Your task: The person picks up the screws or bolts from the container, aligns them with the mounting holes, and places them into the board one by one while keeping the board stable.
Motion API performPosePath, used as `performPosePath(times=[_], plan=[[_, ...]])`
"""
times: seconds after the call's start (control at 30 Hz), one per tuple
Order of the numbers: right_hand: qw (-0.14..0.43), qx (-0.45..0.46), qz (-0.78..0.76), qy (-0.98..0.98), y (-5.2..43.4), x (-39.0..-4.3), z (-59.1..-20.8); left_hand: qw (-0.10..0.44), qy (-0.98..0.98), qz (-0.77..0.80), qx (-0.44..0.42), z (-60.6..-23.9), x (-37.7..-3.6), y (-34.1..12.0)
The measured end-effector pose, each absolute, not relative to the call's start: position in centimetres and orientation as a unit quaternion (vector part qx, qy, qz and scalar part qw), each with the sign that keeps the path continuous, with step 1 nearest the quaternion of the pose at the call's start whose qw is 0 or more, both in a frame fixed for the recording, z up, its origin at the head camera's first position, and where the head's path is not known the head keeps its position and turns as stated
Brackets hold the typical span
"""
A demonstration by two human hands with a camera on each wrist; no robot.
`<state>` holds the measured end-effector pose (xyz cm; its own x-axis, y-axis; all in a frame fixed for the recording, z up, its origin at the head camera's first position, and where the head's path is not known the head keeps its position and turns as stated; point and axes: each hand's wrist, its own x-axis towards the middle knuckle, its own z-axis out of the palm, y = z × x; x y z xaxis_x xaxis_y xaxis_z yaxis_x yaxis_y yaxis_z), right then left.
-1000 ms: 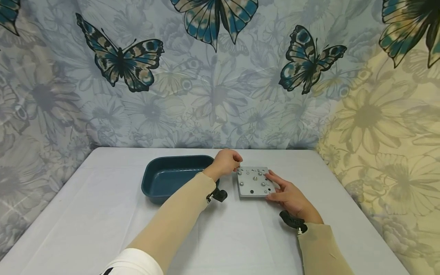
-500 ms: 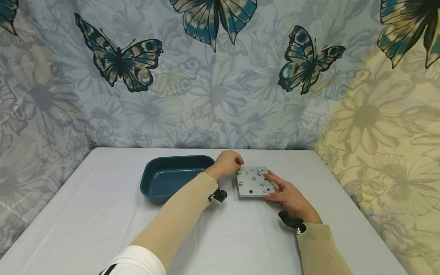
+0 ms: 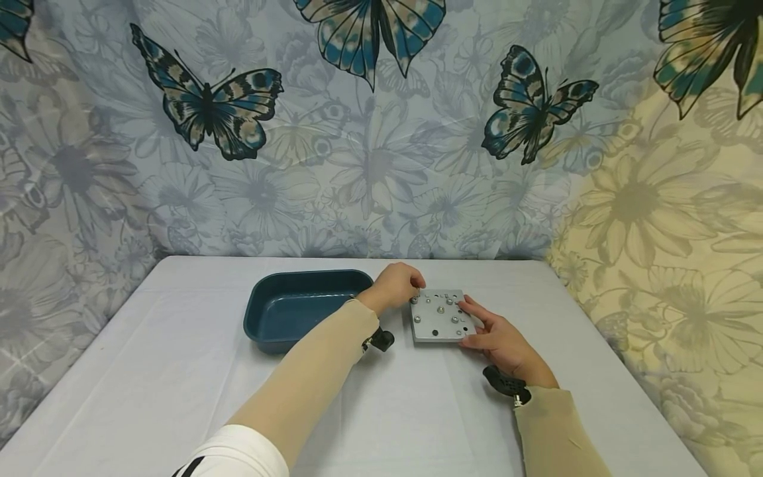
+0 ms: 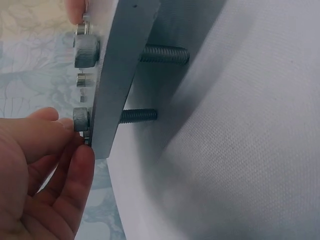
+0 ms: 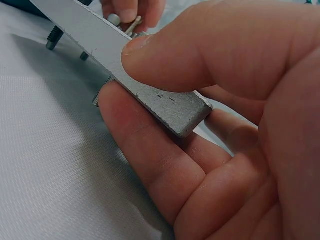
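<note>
Plate, square, grey metal, drilled with holes [image 3: 441,316], sits on the white-clothed desk [image 3: 387,411] just right of the dark teal plastic tub [image 3: 298,306], raised off the cloth on threaded bolt shanks [image 4: 162,54] that pass through it.

Right hand [image 3: 503,342]: grip closed on the plate's near right corner, thumb [image 5: 200,55] on the top face, fingers [image 5: 150,150] underneath against the cloth.

Left hand [image 3: 396,283]: at the plate's far left corner. Fingers curled, fingertips [image 4: 82,157] pinching a small knurled silver bolt head [image 4: 80,119] seated in the plate. Left-wrist view shows this bolt's shank protruding below the plate.

Several other silver bolt heads [image 3: 456,318] stand in the plate; some holes show dark and unfilled in the head view.

Backdrop: pale floral cloth printed with blue butterflies [image 3: 208,106] behind the desk. Both forearms in beige sleeves [image 3: 310,377].
</note>
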<state>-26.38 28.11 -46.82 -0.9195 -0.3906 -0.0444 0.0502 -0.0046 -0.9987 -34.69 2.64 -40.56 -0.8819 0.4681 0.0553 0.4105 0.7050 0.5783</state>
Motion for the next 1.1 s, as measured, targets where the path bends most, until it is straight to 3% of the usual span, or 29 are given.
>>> performPosePath(times=[0.73, 1.1], plan=[[0.159, -0.118, -0.697, 0.689, 28.1, -26.3, -46.7, 0.046, 0.915, 0.317, 0.244, -40.5, -34.9, 2.4], [0.16, -0.115, -0.697, 0.689, 28.1, -26.3, -46.6, 0.075, 0.834, 0.527, 0.149, -39.7, -33.7, 0.1]])
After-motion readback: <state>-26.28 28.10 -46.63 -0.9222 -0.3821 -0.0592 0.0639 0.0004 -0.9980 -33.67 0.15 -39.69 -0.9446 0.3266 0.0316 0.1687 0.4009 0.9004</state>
